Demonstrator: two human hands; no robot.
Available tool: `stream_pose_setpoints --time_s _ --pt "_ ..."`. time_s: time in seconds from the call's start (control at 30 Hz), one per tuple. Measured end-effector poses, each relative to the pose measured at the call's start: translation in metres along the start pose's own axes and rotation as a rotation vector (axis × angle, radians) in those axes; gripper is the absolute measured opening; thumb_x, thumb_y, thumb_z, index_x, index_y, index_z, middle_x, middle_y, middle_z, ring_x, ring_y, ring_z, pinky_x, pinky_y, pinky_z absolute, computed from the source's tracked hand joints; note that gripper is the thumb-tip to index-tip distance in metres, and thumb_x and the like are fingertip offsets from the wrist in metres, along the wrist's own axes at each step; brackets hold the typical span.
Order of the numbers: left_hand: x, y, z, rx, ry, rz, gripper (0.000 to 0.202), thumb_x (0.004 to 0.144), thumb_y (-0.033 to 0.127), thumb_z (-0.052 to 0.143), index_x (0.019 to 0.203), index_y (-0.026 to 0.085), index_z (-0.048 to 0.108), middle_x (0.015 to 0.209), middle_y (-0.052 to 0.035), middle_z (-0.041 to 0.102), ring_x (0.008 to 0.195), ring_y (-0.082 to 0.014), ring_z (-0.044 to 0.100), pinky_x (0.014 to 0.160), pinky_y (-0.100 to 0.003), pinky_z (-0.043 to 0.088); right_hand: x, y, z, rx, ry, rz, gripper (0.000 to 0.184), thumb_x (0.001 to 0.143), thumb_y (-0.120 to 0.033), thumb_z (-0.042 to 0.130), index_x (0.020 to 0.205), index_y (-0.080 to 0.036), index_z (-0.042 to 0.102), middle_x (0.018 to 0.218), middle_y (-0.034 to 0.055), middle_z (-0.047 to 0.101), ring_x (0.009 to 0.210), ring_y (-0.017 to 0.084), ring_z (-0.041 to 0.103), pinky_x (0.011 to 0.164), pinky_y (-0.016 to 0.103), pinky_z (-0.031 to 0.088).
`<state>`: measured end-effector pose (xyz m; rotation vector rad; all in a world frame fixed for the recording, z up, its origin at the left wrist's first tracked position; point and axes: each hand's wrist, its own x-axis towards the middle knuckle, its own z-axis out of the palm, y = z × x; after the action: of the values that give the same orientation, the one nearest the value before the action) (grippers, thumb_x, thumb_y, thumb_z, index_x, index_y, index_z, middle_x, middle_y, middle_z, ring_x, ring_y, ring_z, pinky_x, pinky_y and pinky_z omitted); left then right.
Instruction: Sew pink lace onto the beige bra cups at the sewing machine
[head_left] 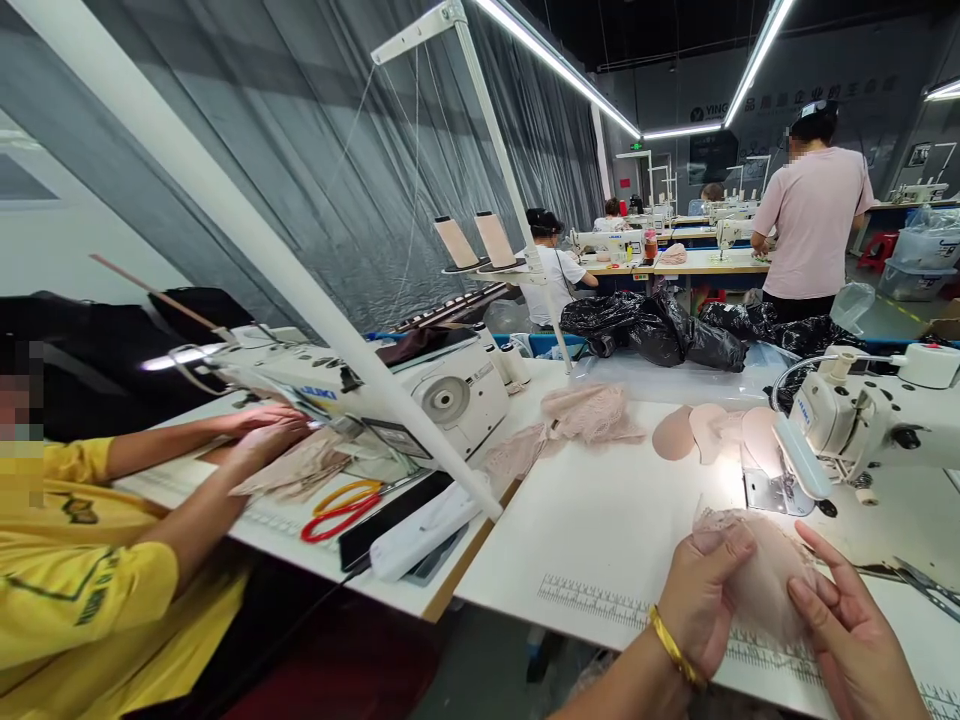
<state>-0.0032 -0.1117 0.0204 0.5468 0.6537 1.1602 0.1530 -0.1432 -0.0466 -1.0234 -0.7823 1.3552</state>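
My left hand (701, 600), with a gold bangle on the wrist, and my right hand (855, 635) together grip a beige lace-covered padded cup (761, 570) just above the white sewing table (600, 520). Thumbs and fingers press on the cup from both sides. My sewing machine (870, 420) stands right behind it, its needle plate (772, 490) close to the cup. Several loose beige cups (701, 432) lie left of the machine, with a heap of pink lace pieces (577, 420) further left.
A co-worker in a yellow shirt (82, 590) sits at the left, both hands feeding fabric under another machine (375, 385). Red and yellow scissors (341, 510) lie by them. Black plastic bags (660, 330) sit behind; other people work further back.
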Motion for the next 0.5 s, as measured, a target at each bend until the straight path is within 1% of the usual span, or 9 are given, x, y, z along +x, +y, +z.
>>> stream_pose_setpoints --time_s 0.13,0.27,0.4,0.5 --pt "0.003 -0.001 0.0 -0.004 -0.013 0.004 0.051 0.064 0.046 0.097 0.098 0.01 0.083 0.093 -0.0148 0.078 0.087 -0.0275 0.071 0.088 -0.036 0.053 0.001 0.002 0.001 0.075 -0.026 0.026 0.086 0.078 -0.051 0.09 0.152 -0.033 0.05 0.125 0.01 0.075 0.116 0.033 0.069 0.099 0.047 0.058" --pt "0.005 -0.001 0.001 -0.018 -0.018 -0.016 0.049 0.066 0.044 0.096 0.097 0.01 0.082 0.092 -0.0148 0.078 0.088 -0.0273 0.071 0.088 -0.036 0.053 -0.001 0.002 0.009 0.102 0.034 0.014 0.081 0.081 -0.051 0.088 0.151 -0.033 0.052 0.122 0.008 0.075 0.117 0.031 0.069 0.101 0.044 0.056" --pt "0.011 -0.003 0.0 -0.034 -0.028 -0.019 0.048 0.066 0.043 0.096 0.097 0.01 0.081 0.094 -0.0154 0.077 0.091 -0.0285 0.072 0.091 -0.037 0.053 0.001 0.008 0.011 0.119 0.067 -0.014 0.081 0.077 -0.054 0.09 0.147 -0.033 0.055 0.115 0.0068 0.077 0.11 0.032 0.072 0.096 0.043 0.059" --pt "0.02 -0.004 -0.002 -0.047 -0.02 -0.015 0.049 0.062 0.045 0.097 0.092 0.01 0.08 0.091 -0.0154 0.077 0.09 -0.0291 0.072 0.091 -0.038 0.053 0.005 0.017 0.012 0.118 0.099 -0.03 0.086 0.077 -0.058 0.089 0.149 -0.031 0.053 0.114 0.0075 0.078 0.107 0.031 0.073 0.091 0.04 0.06"
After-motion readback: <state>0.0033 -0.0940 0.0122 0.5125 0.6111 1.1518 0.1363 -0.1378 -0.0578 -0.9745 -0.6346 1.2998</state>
